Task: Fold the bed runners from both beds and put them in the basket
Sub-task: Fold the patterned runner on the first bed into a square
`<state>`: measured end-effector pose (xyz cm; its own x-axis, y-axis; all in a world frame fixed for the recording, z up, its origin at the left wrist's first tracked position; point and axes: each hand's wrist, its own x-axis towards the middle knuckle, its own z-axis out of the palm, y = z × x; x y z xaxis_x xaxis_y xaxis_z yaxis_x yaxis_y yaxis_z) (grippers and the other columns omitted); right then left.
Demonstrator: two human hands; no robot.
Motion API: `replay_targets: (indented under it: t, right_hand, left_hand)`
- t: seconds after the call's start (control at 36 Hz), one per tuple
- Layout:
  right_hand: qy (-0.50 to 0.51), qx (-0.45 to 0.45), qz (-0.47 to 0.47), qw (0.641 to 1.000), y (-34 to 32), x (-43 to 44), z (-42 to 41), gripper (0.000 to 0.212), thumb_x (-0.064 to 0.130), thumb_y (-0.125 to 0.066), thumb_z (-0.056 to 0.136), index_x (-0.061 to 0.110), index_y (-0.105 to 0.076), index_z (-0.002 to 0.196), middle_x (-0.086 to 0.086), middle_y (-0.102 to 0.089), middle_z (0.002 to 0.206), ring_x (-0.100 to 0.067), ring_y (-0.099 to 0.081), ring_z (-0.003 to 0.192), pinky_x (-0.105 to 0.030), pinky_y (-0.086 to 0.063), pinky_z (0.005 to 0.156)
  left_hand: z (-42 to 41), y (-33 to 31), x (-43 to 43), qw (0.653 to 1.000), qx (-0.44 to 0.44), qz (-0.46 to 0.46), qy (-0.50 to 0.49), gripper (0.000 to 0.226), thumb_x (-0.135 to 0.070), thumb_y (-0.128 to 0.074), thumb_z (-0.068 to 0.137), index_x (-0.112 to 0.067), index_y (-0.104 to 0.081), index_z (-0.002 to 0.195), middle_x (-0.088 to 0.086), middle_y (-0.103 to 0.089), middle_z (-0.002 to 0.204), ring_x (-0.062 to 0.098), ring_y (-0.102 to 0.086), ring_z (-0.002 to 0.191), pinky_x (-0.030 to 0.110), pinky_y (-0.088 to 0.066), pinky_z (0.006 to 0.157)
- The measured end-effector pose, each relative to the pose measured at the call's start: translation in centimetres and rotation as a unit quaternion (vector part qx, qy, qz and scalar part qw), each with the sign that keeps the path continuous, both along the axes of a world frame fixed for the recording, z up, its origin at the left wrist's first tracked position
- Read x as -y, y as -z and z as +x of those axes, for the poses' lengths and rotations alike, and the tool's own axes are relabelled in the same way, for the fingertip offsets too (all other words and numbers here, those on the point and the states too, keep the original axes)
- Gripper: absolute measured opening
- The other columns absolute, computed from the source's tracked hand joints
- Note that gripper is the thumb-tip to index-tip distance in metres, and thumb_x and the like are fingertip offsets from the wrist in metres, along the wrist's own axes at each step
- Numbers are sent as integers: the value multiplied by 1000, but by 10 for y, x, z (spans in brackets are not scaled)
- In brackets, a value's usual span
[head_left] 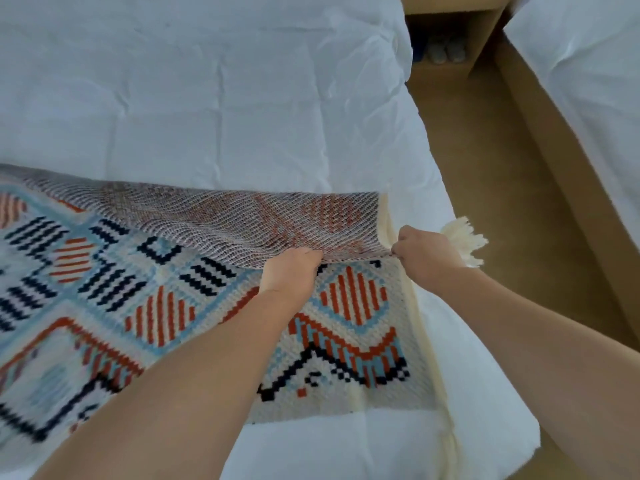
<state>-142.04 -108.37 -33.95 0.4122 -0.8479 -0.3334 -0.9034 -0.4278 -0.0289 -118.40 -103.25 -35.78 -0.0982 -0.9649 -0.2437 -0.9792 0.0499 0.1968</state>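
Note:
A woven bed runner (145, 306) with orange, navy and light-blue patterns lies across the foot of the white bed (207, 98). Its far long edge is turned over toward me, showing the dull grey-brown underside (214, 216). My left hand (292, 268) pinches that turned edge near the middle of the view. My right hand (427, 252) grips the same edge at the runner's right corner, where a cream tassel (465, 240) sticks out past the fingers. No basket is in view.
A tan carpeted aisle (485, 174) runs between this bed and a second white bed (588, 71) at the right, which has a tan base. A wooden nightstand (450, 36) stands at the aisle's far end with a pair of shoes underneath.

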Motion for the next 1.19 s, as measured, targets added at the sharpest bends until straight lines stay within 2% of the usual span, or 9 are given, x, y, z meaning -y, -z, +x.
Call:
replay_targets:
  t: [0.14,0.22,0.33,0.56,0.72,0.83,0.94,1.03,1.19]
  right_hand:
    - [18,6,-23,1000,-10,-40,-13,20,4,-45,89,10,-63,94,-2,-50,93,-25,-56,79,-32,-36,59]
    - [13,-8,-30,999,-21,-62,-25,26,1,-44,88,12,-66,96,-4,-52,101,-26,-57,83,-31,-35,60]
    - [14,-16,-21,1000,-30,-83,-44,29,-1,-43,88,11,-66,101,-5,-52,103,-25,-57,82,-31,-35,59]
    - [-16,-2,1,1000,-28,-132,-76,27,-2,-42,88,8,-65,98,-6,-51,101,-20,-41,71,-30,-28,58]
    - [-28,9,17,999,2,-170,-89,27,1,-41,89,9,-65,100,-6,-53,104,-26,-56,86,-30,-30,62]
    - [-28,5,44,999,31,-192,-88,23,2,-46,88,8,-65,99,-7,-51,103,-27,-56,90,-31,-33,63]
    - [-15,-5,57,998,54,-209,-82,23,6,-47,90,11,-64,104,-7,-53,106,-27,-55,95,-31,-36,65]
    - [3,-3,63,998,60,-215,-79,24,7,-43,95,10,-61,110,-9,-54,109,-27,-53,98,-33,-38,71]
    - [-41,-46,31,998,75,-227,-82,36,21,-41,92,16,-53,126,-4,-49,121,-26,-45,112,-37,-37,98]
  left_hand:
    - [-9,-18,-35,999,-15,-8,46,39,3,-43,91,-22,-58,117,-5,-63,105,18,-57,90,32,-44,56]
    - [-19,-23,-55,998,-17,-11,62,41,3,-46,91,-23,-56,122,-5,-63,112,18,-59,97,37,-55,66]
    - [-40,-29,-78,997,-19,-1,70,37,-3,-40,96,-21,-54,125,-2,-62,116,21,-57,103,42,-54,74]
    - [-74,-20,-136,998,20,-5,58,33,-4,-43,93,-22,-57,117,-2,-61,105,21,-54,99,33,-42,57]
    - [-86,8,-174,998,24,20,59,26,-4,-46,90,-20,-59,107,-2,-60,100,22,-53,98,32,-41,59]
    - [-84,32,-191,997,27,27,66,23,-9,-46,91,-20,-61,105,-4,-60,104,21,-50,99,32,-42,64]
    - [-79,57,-204,996,36,18,83,30,-10,-44,95,-21,-56,120,-6,-56,117,20,-47,105,30,-38,72]
    - [-78,72,-211,995,42,12,87,40,-10,-44,95,-22,-48,133,-5,-49,132,20,-42,116,31,-36,89]
    - [-78,84,-226,993,63,24,93,52,-13,-35,99,-19,-23,149,3,-19,157,23,-15,143,37,-13,116]
